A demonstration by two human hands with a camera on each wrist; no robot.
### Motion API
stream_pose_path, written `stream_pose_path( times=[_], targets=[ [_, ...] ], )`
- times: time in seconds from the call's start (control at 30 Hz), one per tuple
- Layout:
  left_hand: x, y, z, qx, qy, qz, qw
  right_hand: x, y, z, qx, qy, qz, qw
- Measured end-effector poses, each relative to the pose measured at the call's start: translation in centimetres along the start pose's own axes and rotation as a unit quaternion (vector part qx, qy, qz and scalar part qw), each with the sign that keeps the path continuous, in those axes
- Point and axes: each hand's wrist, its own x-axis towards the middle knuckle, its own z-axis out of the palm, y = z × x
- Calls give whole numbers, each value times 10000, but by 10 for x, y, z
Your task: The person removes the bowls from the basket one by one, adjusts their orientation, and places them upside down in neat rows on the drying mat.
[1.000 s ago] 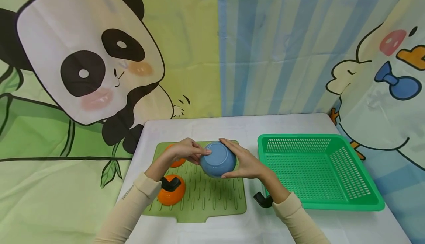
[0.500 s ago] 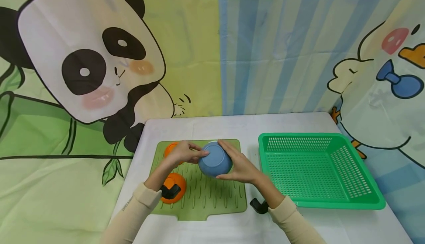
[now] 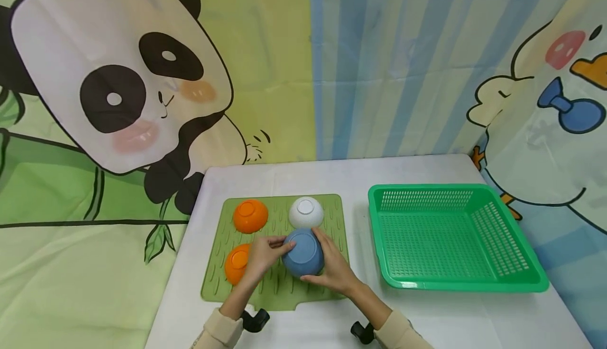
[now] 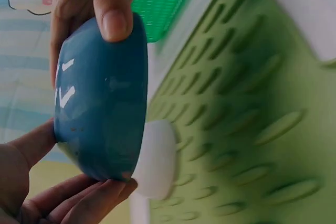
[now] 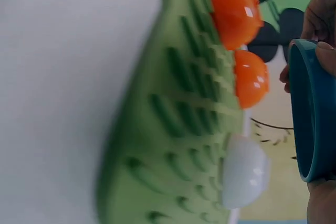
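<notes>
A blue bowl is held upside down over the front right part of the green drying mat. My left hand pinches its left edge between thumb and fingers. On the opposite side my right hand grips the rim, thumb low and fingers at the top. The left wrist view shows the bowl from the side, above the ridged mat. Behind it a white bowl lies upside down on the mat. Two orange bowls, one at the back and one nearer, lie inverted on the left.
A green plastic basket with perforated walls stands to the right of the mat on the white-covered table. Behind the table hangs a cartoon-printed cloth. Black wrist mounts sit by both sleeves.
Both hands have brought the blue bowl nearer and lower over the mat. The white bowl behind it and the back orange bowl, mostly covered before, now show fully.
</notes>
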Motion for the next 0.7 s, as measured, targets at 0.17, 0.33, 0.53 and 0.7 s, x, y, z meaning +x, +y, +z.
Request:
stream_pose_path(
  times=[0.17, 0.33, 0.53, 0.7],
  targets=[
    [-11, -23, 23, -162, 327, 14, 9993, -16, 16, 15, 88, -105, 192, 9997],
    [-11, -37, 39, -229, 559, 217, 9979, -23, 29, 23, 186, -128, 297, 9993],
    [-7, -51, 49, -101, 777, 299, 9965, -27, 40, 31, 95, -109, 142, 9998],
    [-6, -59, 53, 65, 796, 326, 9963, -30, 47, 38, 163, -171, 254, 9994]
  ],
)
